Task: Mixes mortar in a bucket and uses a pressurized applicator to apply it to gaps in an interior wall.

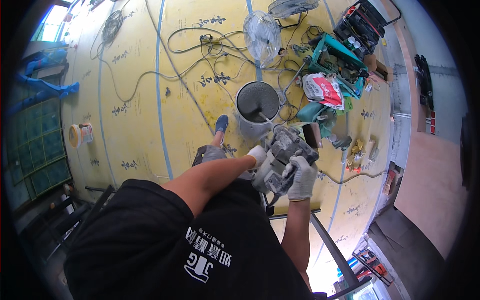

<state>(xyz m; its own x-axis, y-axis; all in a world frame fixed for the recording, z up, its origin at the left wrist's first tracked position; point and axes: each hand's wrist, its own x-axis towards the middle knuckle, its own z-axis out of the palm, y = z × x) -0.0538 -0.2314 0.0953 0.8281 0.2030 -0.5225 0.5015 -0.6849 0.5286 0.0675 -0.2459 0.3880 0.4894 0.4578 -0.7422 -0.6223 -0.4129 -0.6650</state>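
A dusty grey hand-held electric mixer (284, 147) is in front of me, its motor body tilted. From it a thin shaft (265, 117) runs down into wet grey mortar (256, 100) in a round bucket (255, 131). White work gloves cover both hands. My right hand (302, 178) is wrapped round the mixer's handle on the near right side. At the mixer's left side, my left hand (257, 156) is closed against it, with the fingers partly hidden. The shaft's lower end is hidden in the mortar.
Yellow protective sheeting (135, 100) covers the floor. Loose cables (210, 45) and a standing fan (261, 39) lie beyond the bucket. To the right are a red and white bag (324, 91) and a teal toolbox (337, 57). A small white bucket (81, 135) stands left.
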